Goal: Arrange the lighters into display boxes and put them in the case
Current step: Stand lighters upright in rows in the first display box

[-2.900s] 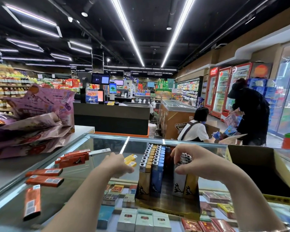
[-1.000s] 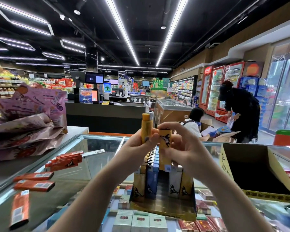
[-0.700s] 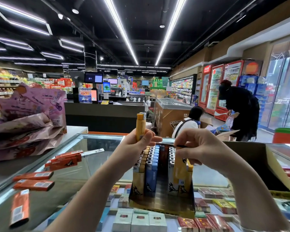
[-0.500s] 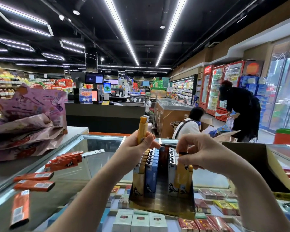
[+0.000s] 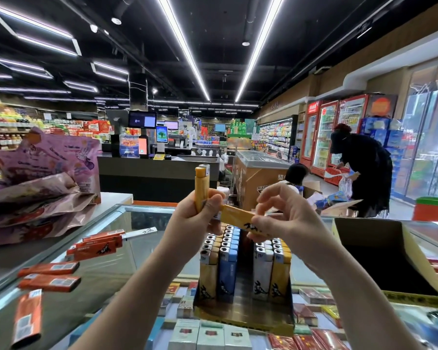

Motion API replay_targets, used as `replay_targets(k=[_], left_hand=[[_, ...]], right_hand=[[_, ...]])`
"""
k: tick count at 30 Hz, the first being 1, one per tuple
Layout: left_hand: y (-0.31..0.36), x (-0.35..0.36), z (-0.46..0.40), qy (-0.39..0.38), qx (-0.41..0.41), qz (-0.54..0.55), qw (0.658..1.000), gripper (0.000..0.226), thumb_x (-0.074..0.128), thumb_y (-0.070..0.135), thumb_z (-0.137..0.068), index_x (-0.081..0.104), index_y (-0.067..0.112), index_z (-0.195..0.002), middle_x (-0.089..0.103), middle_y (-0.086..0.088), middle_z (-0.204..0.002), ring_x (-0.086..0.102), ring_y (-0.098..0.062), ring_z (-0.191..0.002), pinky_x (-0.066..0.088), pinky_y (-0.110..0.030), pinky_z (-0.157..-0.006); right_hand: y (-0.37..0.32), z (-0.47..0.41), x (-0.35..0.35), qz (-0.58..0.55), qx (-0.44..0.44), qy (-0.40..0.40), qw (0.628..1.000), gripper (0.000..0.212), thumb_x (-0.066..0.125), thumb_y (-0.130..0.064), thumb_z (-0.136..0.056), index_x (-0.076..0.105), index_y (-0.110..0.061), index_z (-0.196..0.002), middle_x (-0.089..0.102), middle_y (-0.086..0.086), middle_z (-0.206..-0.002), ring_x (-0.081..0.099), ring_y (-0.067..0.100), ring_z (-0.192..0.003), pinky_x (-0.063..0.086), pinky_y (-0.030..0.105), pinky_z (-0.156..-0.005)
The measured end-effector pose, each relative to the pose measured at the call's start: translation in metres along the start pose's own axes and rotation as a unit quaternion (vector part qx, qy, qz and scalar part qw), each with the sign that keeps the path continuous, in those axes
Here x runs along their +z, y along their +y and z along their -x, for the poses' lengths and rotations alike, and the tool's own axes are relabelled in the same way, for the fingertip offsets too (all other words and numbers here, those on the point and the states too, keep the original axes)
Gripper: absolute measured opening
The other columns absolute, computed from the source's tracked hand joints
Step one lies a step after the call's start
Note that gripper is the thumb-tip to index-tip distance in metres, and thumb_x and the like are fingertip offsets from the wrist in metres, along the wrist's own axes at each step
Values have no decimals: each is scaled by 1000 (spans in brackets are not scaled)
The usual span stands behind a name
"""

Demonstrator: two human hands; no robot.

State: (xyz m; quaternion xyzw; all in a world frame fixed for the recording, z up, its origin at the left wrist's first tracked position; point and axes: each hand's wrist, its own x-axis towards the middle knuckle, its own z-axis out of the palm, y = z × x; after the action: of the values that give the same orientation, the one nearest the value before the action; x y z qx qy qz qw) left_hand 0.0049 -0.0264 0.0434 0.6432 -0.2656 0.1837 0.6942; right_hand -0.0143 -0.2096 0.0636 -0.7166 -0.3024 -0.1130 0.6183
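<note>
A yellow display box (image 5: 243,322) stands on the glass case (image 5: 127,251) and holds rows of yellow, blue and white lighters (image 5: 228,261), with a gap down the middle. Above it my left hand (image 5: 192,221) grips an upright yellow lighter (image 5: 201,185). My right hand (image 5: 283,213) pinches a second yellow lighter (image 5: 238,218) that lies sideways between both hands, its left end by my left thumb. Several orange lighters (image 5: 96,247) lie loose on the glass to the left.
An empty open yellow box (image 5: 422,263) stands on the case at right. Purple snack bags (image 5: 36,188) pile at left on a white counter. Cigarette packs (image 5: 210,334) show under the glass. Two people work by boxes beyond the case at right.
My right hand has come up from the box's right rows and now pinches a second yellow lighter, sideways beside my left hand. My left hand still holds its upright lighter.
</note>
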Motion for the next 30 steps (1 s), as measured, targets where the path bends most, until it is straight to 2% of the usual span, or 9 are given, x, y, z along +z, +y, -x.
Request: replay_targets(k=[4,7,12,14,16,19,22,25,30], left_hand=[[0,3,1,-41,46,-30,998,22,53,30,-82,56,8,-85,55,6,-59,54,-11,-55,51,-22,-51],[-2,6,2,-70,68,-35,995,21,54,31,-83,56,10,-87,56,5,-62,53,-13,-54,49,-22,-50],[-8,2,-1,-42,46,-58,996,36,47,48,-81,54,13,-86,62,2,-62,55,-13,-54,48,-19,-53],[-12,1,-1,-37,22,-77,996,44,44,54,-79,54,11,-81,60,4,-61,54,-12,-58,47,-16,-56],[-16,-1,-1,-34,1,-103,994,48,41,56,-80,57,12,-74,59,2,-65,54,-12,-64,45,-13,-61],[-20,-4,-1,-40,-42,-137,989,46,39,51,-86,59,11,-72,57,-18,-79,52,-19,-72,42,-15,-60],[-23,-3,0,-57,-81,-156,983,37,39,39,-95,58,16,-72,58,-24,-86,54,-28,-78,44,-20,-66],[-25,0,1,-59,-103,-178,977,36,39,38,-96,60,19,-74,64,-20,-95,59,-35,-91,47,-35,-80],[-24,1,1,-61,-107,-186,975,34,40,37,-95,60,18,-75,64,-23,-97,58,-38,-93,46,-33,-75]], right_hand=[[2,3,12,79,-9,-85,993,43,70,2,-78,52,-26,-107,62,-3,-72,60,12,-60,48,20,-55],[4,3,17,122,-31,-84,988,53,69,-2,-81,50,-32,-119,56,-10,-62,47,5,-55,39,15,-51],[-3,4,-2,144,33,-103,984,70,67,-4,-84,44,-56,-125,59,-16,-72,51,10,-67,51,24,-70],[-6,5,-8,149,52,-106,982,56,67,-2,-82,57,-48,-113,63,-10,-83,58,10,-72,53,24,-73],[-10,5,-14,130,65,-99,984,36,69,1,-79,66,-31,-96,67,-8,-79,61,7,-70,52,19,-66],[-14,6,-23,114,87,-101,985,22,73,1,-75,63,-16,-86,67,-8,-68,64,5,-66,49,14,-59],[-14,7,-27,130,95,-105,981,21,74,1,-74,59,-13,-81,65,2,-69,60,6,-59,45,13,-51],[-11,7,-25,248,103,-124,955,24,78,-7,-73,57,-16,-79,54,-7,-62,49,0,-52,40,15,-49],[-9,6,-20,379,123,-158,903,27,76,-15,-73,50,-20,-76,50,-3,-77,45,8,-66,39,22,-58]])
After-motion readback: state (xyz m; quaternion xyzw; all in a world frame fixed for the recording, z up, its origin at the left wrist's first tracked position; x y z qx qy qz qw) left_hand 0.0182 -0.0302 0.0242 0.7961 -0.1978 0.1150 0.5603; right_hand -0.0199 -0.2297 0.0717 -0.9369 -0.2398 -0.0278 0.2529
